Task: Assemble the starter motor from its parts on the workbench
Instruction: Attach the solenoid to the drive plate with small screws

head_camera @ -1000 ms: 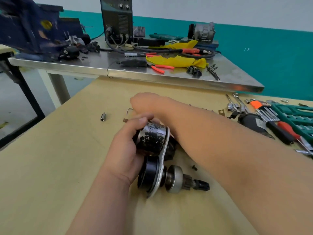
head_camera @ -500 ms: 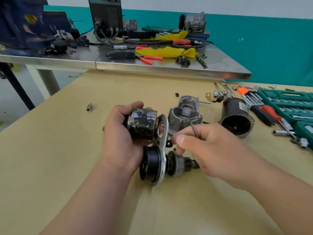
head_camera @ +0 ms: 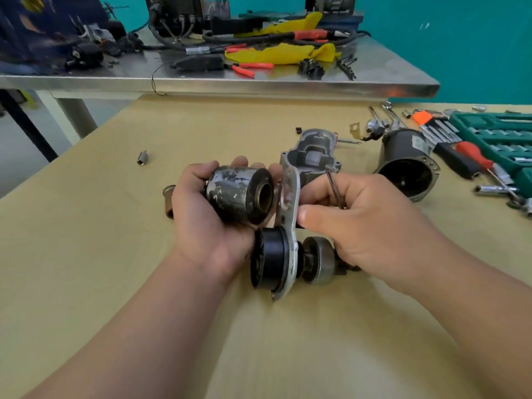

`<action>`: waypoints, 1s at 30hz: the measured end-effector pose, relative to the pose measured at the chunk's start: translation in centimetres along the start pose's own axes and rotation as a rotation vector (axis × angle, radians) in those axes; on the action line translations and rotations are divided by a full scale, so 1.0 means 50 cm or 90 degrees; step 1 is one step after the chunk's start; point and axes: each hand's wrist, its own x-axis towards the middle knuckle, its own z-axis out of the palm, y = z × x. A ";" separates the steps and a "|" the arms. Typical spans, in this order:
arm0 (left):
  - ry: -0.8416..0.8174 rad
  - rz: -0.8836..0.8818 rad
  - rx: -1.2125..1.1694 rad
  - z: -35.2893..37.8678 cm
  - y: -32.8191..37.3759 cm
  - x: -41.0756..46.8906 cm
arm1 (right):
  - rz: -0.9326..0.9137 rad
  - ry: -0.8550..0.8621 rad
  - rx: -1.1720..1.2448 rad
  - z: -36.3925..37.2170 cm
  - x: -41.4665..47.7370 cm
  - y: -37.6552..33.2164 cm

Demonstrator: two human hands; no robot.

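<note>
My left hand point(head_camera: 201, 223) grips the worn black solenoid cylinder point(head_camera: 240, 194), its open bore facing right. Beside it stands the grey metal bracket plate point(head_camera: 289, 223), with a black round gear housing point(head_camera: 269, 259) on its lower left and the drive pinion clutch point(head_camera: 318, 260) on its lower right. My right hand point(head_camera: 362, 226) pinches the plate's edge and holds a thin metal pin point(head_camera: 334, 187) between its fingers. The grey cast nose housing point(head_camera: 312, 152) lies just behind, and the black motor body point(head_camera: 407, 168) lies open-ended to the right.
A green socket set case point(head_camera: 495, 133), hex keys, a red-handled screwdriver point(head_camera: 472, 158) and wrenches lie at the right. A small sleeve point(head_camera: 142, 157) and a bushing point(head_camera: 168, 194) lie at the left. Behind stands a steel table point(head_camera: 259, 82) with cables, yellow cloth and pliers.
My right hand came back from its reach across the bench with the thin pin and now pinches the bracket plate. The solenoid has separated from the plate, showing its bore.
</note>
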 end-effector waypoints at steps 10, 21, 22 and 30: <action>0.031 0.005 0.040 0.009 0.001 -0.008 | -0.032 0.011 0.033 0.009 -0.011 0.002; 0.063 0.080 0.197 0.014 -0.021 -0.019 | -0.043 0.015 0.028 0.028 -0.027 -0.007; 0.077 0.085 0.207 0.013 -0.020 -0.018 | -0.040 0.021 0.028 0.028 -0.028 -0.007; 0.135 0.072 0.335 0.012 -0.004 -0.016 | -0.018 0.033 0.035 0.033 -0.033 -0.006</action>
